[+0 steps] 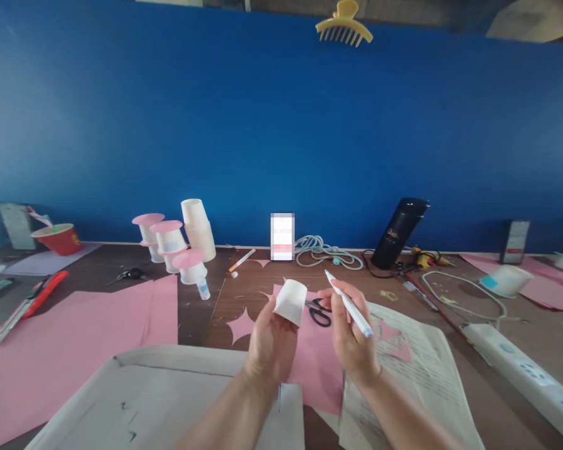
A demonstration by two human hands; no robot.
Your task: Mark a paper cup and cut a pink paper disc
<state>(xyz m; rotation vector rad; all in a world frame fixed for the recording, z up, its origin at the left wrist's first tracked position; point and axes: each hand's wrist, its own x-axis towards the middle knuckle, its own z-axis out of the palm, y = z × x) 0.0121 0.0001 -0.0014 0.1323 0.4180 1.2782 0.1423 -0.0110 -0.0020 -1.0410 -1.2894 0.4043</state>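
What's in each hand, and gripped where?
Left hand: white paper cup, by its lower side wall. Right hand: white marker, by the barrel, just behind its pointed end.

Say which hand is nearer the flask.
Right. The right hand, holding the pen, is in front of the flask and to its left; the left hand, holding the cup, is farther left.

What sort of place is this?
Probably a shared craft desk against a blue partition: pink paper lies about, with black-handled scissors and a red utility knife.
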